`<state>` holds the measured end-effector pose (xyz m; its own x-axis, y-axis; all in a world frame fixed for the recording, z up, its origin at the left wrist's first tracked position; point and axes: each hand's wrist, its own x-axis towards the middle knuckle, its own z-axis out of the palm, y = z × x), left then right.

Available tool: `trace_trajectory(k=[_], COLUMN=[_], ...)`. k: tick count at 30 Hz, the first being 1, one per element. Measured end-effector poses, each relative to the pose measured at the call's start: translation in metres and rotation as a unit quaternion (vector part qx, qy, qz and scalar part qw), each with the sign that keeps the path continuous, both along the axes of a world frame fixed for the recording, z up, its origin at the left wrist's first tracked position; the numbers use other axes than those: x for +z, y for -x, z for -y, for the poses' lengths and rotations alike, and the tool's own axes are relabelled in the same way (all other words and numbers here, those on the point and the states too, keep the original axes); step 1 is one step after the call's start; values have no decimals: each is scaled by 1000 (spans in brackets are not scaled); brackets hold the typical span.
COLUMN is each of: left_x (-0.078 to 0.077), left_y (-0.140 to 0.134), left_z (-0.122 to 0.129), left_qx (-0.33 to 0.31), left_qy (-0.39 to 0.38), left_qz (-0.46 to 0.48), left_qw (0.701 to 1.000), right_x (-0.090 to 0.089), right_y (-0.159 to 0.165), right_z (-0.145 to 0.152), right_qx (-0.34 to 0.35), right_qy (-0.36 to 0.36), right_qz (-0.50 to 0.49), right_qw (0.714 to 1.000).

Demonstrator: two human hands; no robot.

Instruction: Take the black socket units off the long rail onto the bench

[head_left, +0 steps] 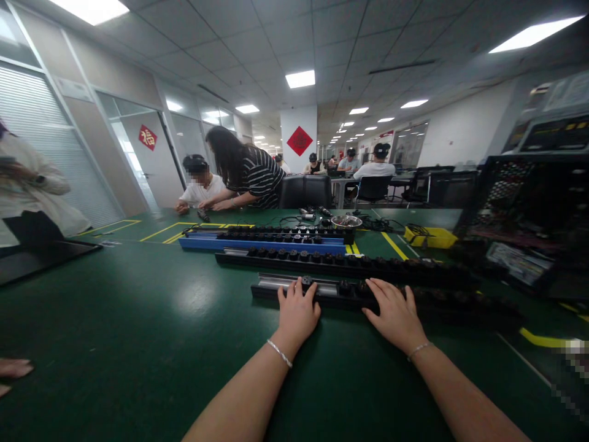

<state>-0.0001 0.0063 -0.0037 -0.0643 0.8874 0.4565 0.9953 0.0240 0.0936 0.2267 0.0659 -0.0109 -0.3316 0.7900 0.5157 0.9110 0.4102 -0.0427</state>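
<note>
A long black rail [271,294] with a silver channel lies across the green table in front of me. Several round black knob-like parts stand in it. My left hand [297,314] is at the rail's left section, its fingertips closed around one round black part [307,281]. Another round black part [344,286] stands between my two hands. My right hand [396,314] rests over the rail farther right, fingers stretched out and apart, the fingertips beside a further round part. What lies under the right fingers is partly hidden.
Behind are a second black rail [230,259] with round parts and a blue rail [262,244]. Farther back are a metal bowl [346,221], cables and a yellow tray [430,237]. An open computer case [529,215] stands right. Co-workers work across the table; a person stands left.
</note>
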Motion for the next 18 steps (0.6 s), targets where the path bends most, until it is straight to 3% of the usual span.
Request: trace_trajectory(k=[18], left_x=[2], left_y=[0], left_z=[1], left_qx=[4], left_qy=[0], left_qz=[7], left_qw=[1000], right_x=[4], right_y=[1], right_z=[2], right_qx=[-2], right_qy=[18], right_qz=[3], right_qw=[1000])
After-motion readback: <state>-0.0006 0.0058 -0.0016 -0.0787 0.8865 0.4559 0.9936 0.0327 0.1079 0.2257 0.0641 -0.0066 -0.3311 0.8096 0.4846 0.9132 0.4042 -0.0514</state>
